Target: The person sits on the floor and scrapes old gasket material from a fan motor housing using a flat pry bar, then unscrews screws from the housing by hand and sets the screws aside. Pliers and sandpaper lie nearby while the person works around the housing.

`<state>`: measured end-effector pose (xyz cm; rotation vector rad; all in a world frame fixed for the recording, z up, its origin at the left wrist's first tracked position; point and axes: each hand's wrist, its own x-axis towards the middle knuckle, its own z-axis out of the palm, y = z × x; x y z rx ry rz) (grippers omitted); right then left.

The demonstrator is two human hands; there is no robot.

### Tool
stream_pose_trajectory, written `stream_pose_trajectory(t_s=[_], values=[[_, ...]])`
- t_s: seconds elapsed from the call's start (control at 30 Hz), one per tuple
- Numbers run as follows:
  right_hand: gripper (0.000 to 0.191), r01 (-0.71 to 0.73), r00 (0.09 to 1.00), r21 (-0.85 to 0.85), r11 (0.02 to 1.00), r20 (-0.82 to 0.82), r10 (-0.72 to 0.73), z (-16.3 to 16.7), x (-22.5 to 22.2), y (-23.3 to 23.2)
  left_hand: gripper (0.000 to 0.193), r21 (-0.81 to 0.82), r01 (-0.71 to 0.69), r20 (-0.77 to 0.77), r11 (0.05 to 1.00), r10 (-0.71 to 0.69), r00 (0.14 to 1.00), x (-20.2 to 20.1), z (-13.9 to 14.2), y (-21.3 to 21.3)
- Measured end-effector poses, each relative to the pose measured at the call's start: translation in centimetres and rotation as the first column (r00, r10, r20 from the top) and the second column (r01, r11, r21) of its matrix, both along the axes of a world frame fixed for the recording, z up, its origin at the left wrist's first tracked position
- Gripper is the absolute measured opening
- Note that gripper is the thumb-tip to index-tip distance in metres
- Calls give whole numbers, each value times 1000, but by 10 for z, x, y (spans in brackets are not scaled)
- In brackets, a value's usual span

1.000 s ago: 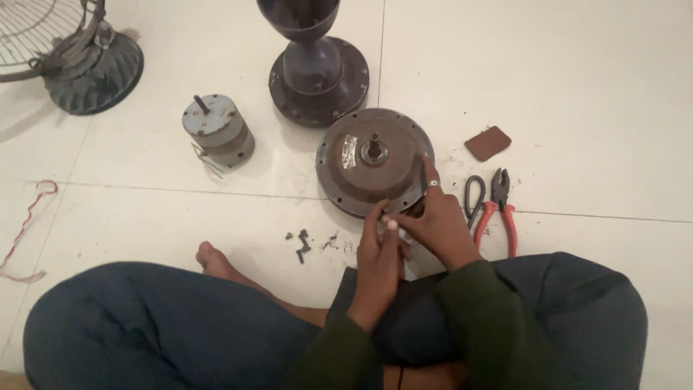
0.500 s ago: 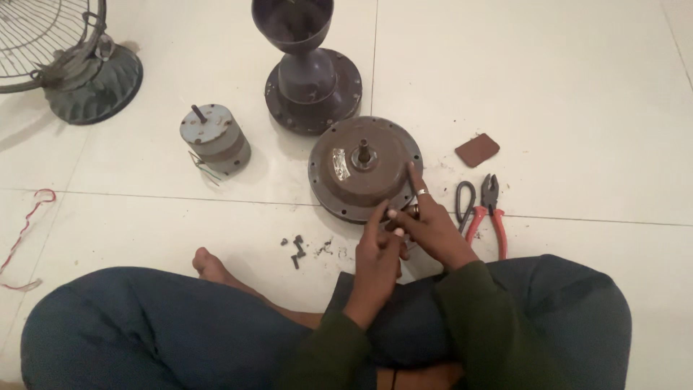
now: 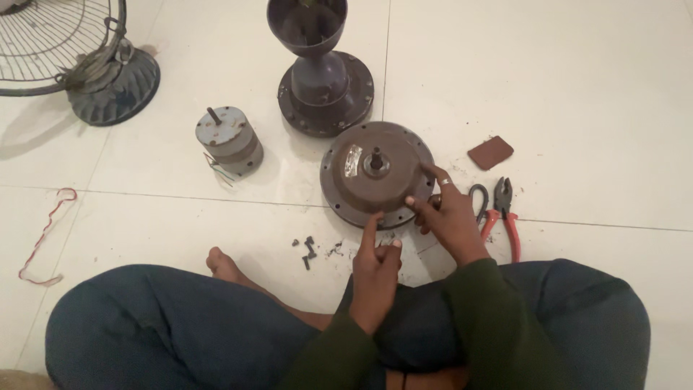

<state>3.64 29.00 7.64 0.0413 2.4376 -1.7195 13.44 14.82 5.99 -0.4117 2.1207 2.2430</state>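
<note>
Head view showing the right hand [image 3: 449, 215] resting spread-fingered on the near right rim of the round brown motor cover [image 3: 377, 172], while the left hand [image 3: 375, 261], index extended, is pointing at its near edge.

Brown round motor cover [image 3: 375, 177] on white floor tiles [image 3: 577, 87], pliers [image 3: 505, 217] with red handles, small reddish-brown pad [image 3: 490, 152], grey motor [image 3: 229, 141], dark green sleeves [image 3: 484, 310].

Pliers [image 3: 507, 215] right of motor cover [image 3: 377, 173]; motor [image 3: 229, 140] left.
</note>
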Motion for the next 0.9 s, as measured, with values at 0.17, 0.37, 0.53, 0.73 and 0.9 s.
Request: stream_pose_trajectory(t_s=[0.17, 0.37, 0.53, 0.73, 0.9], values=[[83, -5, 999, 49, 999, 41, 3, 5, 4, -1, 31, -318, -216, -199, 923, 157, 967, -2, 4, -3], [87, 2, 1000, 75, 997, 4, -2, 6, 6, -5, 15, -534, -333, -289, 777, 202, 936, -18, 13, -12], [89, 0, 999, 121, 993, 34, -4, 4, 7, -5, 22, -632, -314, -391, 708, 58, 919, -16, 18, -12], [89, -5, 1000, 86, 996, 2, 5, 0, 7, -2, 17, -697, -359, -416, 620, 58, 908, -22, 9, -16], [90, -5, 999, 80, 997, 36, 2, 0, 5, -3, 16, -746, -326, -402, 581, -3, 916, -22, 6, -19]])
